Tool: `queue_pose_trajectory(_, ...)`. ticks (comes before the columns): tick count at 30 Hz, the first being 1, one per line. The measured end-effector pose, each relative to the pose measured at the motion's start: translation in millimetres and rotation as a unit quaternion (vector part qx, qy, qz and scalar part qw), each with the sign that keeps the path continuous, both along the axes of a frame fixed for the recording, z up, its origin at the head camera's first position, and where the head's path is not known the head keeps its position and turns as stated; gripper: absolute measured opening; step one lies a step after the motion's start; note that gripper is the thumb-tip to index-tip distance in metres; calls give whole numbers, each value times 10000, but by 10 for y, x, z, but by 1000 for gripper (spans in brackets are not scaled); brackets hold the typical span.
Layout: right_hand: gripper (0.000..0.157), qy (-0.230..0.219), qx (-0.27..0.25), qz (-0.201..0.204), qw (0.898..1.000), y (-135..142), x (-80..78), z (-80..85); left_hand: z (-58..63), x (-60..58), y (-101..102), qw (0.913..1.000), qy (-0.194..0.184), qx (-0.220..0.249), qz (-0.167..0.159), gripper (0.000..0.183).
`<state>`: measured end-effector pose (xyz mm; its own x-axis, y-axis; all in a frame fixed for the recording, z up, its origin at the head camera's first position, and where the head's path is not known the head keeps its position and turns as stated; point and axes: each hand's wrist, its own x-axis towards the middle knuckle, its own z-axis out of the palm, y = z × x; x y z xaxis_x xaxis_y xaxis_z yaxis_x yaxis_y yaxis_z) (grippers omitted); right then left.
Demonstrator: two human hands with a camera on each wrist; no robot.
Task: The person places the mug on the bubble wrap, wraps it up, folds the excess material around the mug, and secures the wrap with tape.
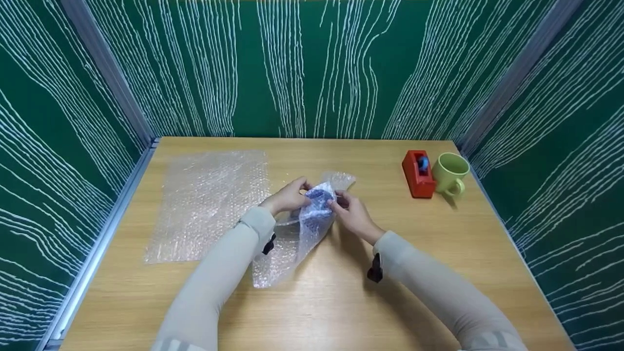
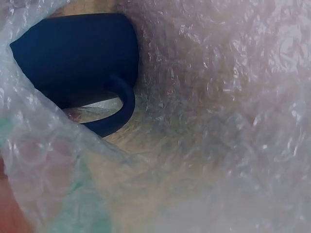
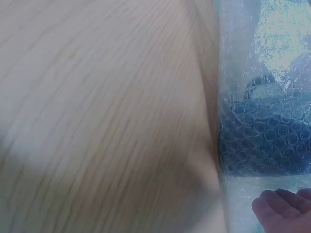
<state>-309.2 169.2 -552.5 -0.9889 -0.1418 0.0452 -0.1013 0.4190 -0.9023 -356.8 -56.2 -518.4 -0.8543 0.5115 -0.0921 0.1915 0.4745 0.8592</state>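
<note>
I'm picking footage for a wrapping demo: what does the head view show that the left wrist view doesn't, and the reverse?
Of these two, only the head view shows the red tape dispenser and green mug. Only the left wrist view clearly shows the handle of the dark blue mug. Both show that mug with bubble wrap.

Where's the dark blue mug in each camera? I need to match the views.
Head: the dark blue mug is near the centre, seen through bubble wrap between the left hand and right hand.
Left wrist: the mug is at upper left, its handle showing.
Right wrist: the mug is at the right edge, below mid-height, behind the wrap.
Shared landmark: the bubble wrap.
</note>
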Motion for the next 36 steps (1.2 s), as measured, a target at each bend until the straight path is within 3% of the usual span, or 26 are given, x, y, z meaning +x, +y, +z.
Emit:
queue_pose_trajectory(11, 52, -67, -261, 410, 9988, -25, -49, -41, 26, 3, 11, 9998, -139, 27, -133, 75)
queue_pose_trajectory(18, 50, -290, -733, 636, 9949, -78, -53, -44, 5, 20, -6, 9989, -376, 245, -126, 73)
queue_pose_trajectory(29, 50, -906, -1489, 635, 9826, -55, -85, -53, -18, 0, 9, 9943, -723, 709, -328, 70)
queue_pose_trajectory(36, 49, -1125, -1575, 595, 9793, -39, -135, -66, -58, -22, -6, 9925, -798, 835, -395, 72)
